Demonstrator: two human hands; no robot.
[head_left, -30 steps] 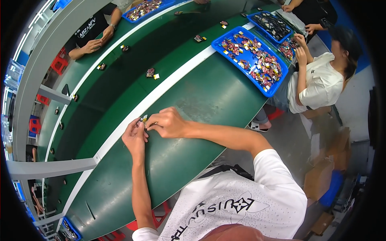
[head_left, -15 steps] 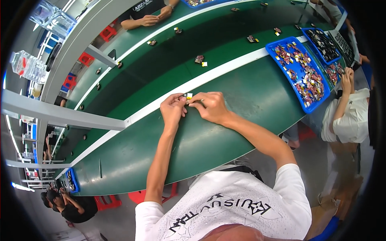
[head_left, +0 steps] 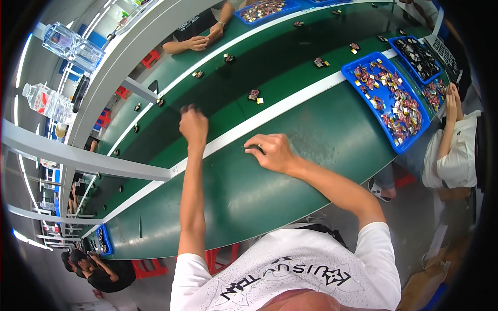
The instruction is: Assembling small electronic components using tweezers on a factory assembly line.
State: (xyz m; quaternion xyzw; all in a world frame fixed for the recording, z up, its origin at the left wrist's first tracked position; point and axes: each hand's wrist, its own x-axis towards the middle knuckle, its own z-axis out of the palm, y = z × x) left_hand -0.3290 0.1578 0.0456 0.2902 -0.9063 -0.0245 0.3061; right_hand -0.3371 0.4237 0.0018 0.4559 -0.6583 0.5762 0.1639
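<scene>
My left hand [head_left: 194, 127] reaches out over the green conveyor belt [head_left: 223, 111]. Its fingertips are smeared by motion, so whether it holds anything is not visible. Above the green worktop [head_left: 311, 124], my right hand [head_left: 275, 152] is closed, thumb and forefinger curled toward each other. A small dark bit shows between them, too small to name. The nearest piece on the belt is a small dark-and-pink part [head_left: 253, 95] with a yellow and white tag, to the right of my left hand. More such parts lie spaced along the belt.
A blue tray [head_left: 386, 122] of tagged parts stands at the right, with a tray of black pieces [head_left: 415, 59] behind it. A white rail [head_left: 290, 103] separates worktop and belt. At the left is a grey frame post [head_left: 104, 155]. Co-workers' hands [head_left: 202, 42] rest across the belt.
My left hand has left my right hand and moved up and left over the belt. The small tagged piece between my hands is no longer seen there. My right hand stays nearly in place.
</scene>
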